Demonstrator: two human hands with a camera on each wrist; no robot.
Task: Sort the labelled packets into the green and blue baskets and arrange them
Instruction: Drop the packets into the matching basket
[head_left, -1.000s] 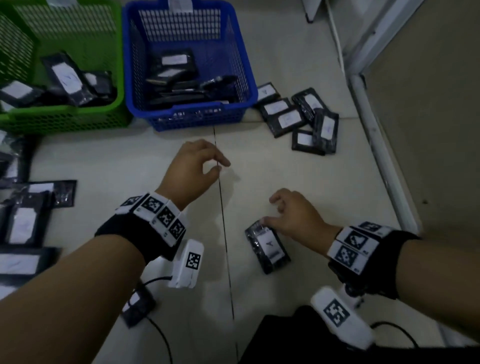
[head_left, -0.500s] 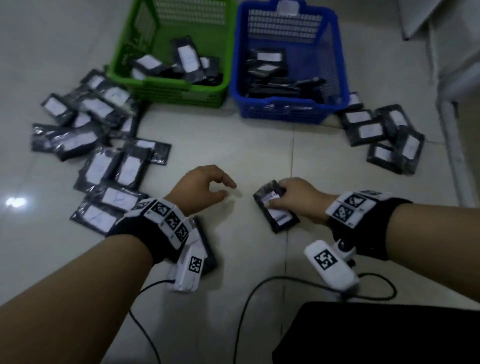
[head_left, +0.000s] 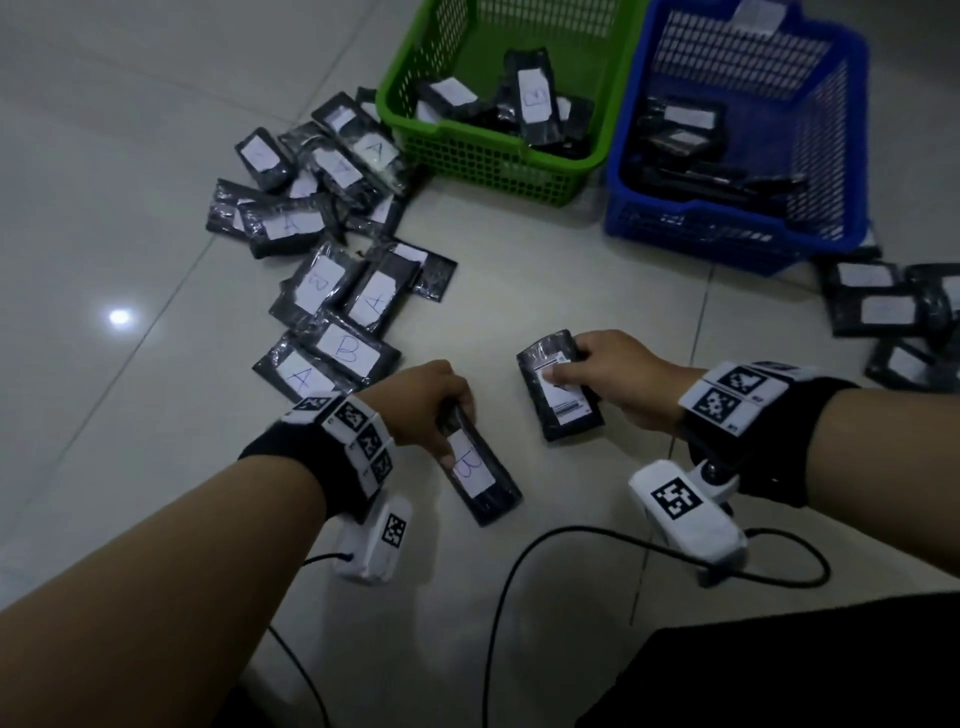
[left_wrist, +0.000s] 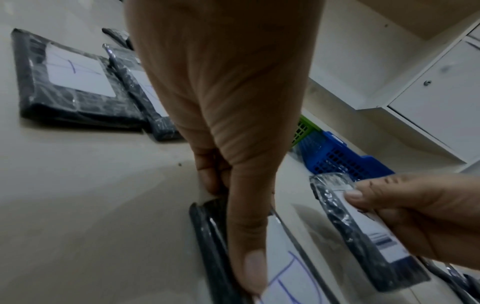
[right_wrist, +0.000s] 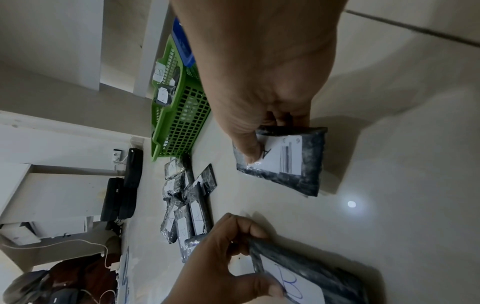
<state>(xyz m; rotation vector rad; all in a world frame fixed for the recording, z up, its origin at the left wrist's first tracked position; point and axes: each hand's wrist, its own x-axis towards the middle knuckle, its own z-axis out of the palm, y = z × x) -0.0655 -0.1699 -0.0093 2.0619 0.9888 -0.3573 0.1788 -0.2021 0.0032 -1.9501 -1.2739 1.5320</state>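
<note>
The left hand (head_left: 423, 402) grips the B-labelled packet (head_left: 480, 475) while the right hand (head_left: 618, 376) pinches the barcode-labelled packet (head_left: 561, 395), both above the floor tiles (head_left: 156, 467).

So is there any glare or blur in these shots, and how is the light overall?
Head view: dim, one small bright glare spot on the glossy pale floor tiles, edges bowed. Left wrist view: the left hand is soft and blurred up close. Right wrist view: the same kind of glare spot lies beyond the black wrapped packet.
</note>
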